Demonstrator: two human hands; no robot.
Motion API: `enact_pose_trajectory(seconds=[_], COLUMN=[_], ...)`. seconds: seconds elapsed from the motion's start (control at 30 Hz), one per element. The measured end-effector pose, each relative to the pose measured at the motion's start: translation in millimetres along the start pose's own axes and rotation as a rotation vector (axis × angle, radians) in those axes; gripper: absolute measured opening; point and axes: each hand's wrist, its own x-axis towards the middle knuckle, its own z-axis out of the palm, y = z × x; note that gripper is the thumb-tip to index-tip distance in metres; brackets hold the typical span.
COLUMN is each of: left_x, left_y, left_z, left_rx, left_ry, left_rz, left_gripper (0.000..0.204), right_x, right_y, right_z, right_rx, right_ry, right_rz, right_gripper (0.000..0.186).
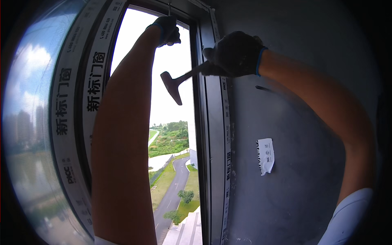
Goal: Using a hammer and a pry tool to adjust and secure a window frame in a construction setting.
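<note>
My right hand, in a dark work glove with a blue cuff, grips a hammer by its handle. The hammer's head hangs to the left of the fist, in front of the bright window opening. Raised high at the top of the window frame, my gloved left hand is closed around a thin metal rod-shaped tool. Its shaft points up to the top of the frame, and the fist hides most of the rest. Hammer and rod are apart.
Left of the opening stand sash bars covered in printed protective film, beside a glass pane. A dark grey wall on the right bears a torn white label. Far below outside lie a road and trees.
</note>
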Motion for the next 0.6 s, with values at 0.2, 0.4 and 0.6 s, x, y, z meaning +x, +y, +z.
enact_pose_trajectory(seconds=[0.2,0.4,0.6], left_x=[-5,28,23], left_y=[50,-79,33], left_z=[25,-29,20], left_rx=[1.267,0.420,1.312], left_ry=[-0.156,0.021,-0.202], left_rz=[0.292,0.467,0.247], left_gripper=[0.031,0.039,0.040], right_x=[-22,22,-20], right_y=[-16,22,-10], right_z=[22,2,-14], right_rx=[0.085,0.089,0.007], right_ry=[0.003,0.092,-0.064], right_rz=[0.203,0.302,-0.007], right_gripper=[0.052,0.050,0.050])
